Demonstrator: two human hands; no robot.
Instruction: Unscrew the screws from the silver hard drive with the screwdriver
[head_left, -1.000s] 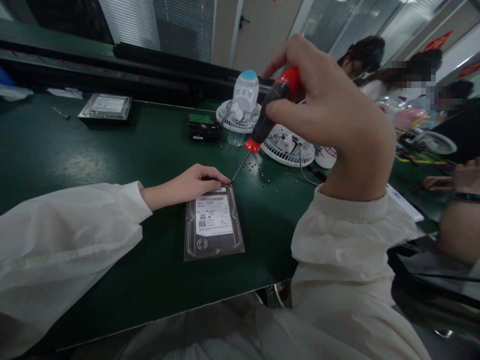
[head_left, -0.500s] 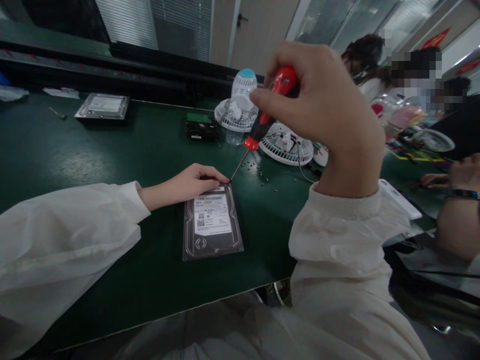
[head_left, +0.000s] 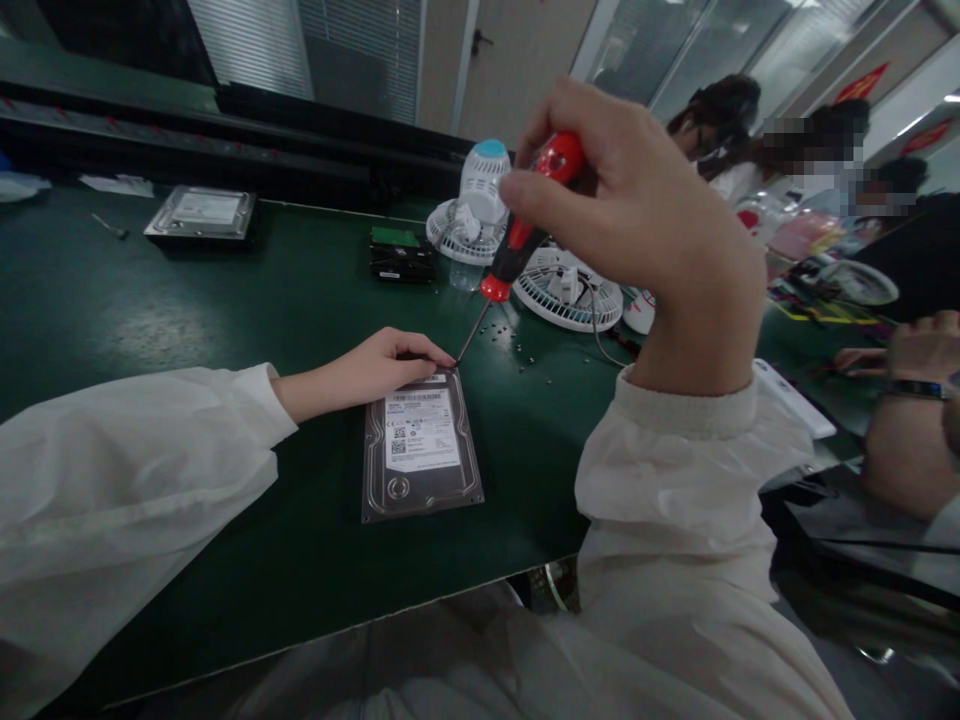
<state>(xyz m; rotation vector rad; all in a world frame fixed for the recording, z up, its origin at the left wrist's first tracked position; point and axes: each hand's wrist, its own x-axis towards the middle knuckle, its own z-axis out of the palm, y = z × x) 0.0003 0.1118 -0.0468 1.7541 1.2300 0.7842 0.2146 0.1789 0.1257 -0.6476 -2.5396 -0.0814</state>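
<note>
A hard drive with a white label lies flat on the green table in front of me. My left hand grips its far end, fingers along the far edge and fingertips at the far right corner. My right hand, raised above the table, is wrapped round the red and black handle of a screwdriver. The shaft slants down to the left, and its tip meets the drive's far right corner beside my left fingertips. Whatever sits under the tip is too small to make out.
Several small screws lie scattered right of the tip. Behind them are two white fans and a black drive with a green board. Another hard drive is at the back left. A co-worker's arm rests at the right.
The screwdriver handle and my right hand have shifted very slightly left, much as the whole view has. Both hands keep their places on the drive and the screwdriver.
</note>
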